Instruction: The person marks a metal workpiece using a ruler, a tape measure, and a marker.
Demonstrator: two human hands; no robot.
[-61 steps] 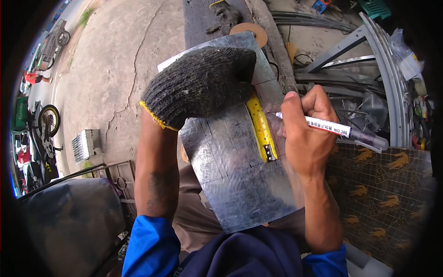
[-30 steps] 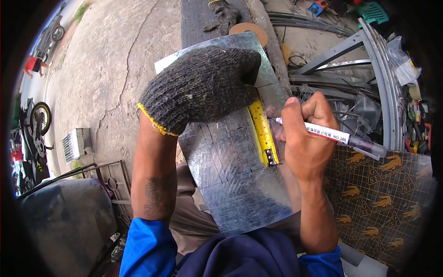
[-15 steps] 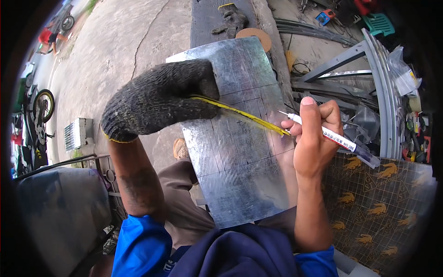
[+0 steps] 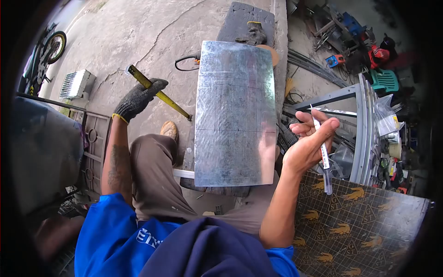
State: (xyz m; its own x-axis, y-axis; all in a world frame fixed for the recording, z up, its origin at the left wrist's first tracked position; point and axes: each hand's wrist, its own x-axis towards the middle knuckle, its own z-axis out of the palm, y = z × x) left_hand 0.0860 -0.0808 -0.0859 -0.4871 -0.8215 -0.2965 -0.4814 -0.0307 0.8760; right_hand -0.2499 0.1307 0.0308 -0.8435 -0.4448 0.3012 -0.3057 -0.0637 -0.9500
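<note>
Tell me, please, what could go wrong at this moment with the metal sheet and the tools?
The metal sheet lies on the lap with neither hand on it, so it may slide off. The bare right hand, holding the marker, is close to its edge and could be cut. The tape measure in the gloved left hand might snap back.

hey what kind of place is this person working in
Probably an open-air metalworking yard: a marked metal sheet lies across the knees, steel frames lean at the right, cracked concrete ground and a parked motorbike lie beyond.
</note>
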